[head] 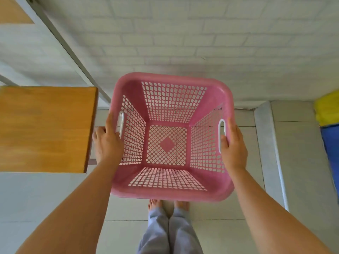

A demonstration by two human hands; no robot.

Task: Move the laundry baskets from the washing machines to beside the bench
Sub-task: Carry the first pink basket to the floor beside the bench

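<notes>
An empty pink laundry basket [172,83] with perforated walls and white handle slots fills the middle of the head view. My left hand [107,143] grips its left rim at the handle. On the opposite rim, my right hand [233,145] holds the right handle. The basket hangs over the tiled floor just right of the wooden bench [45,129], whose end is almost level with the basket's left side. I cannot tell whether the basket touches the floor.
A white brick wall [183,33] stands right behind the basket. A metal frame bar [69,52] runs diagonally at the upper left. Yellow and blue items [328,125] sit at the right edge. My bare feet [168,204] stand just below the basket.
</notes>
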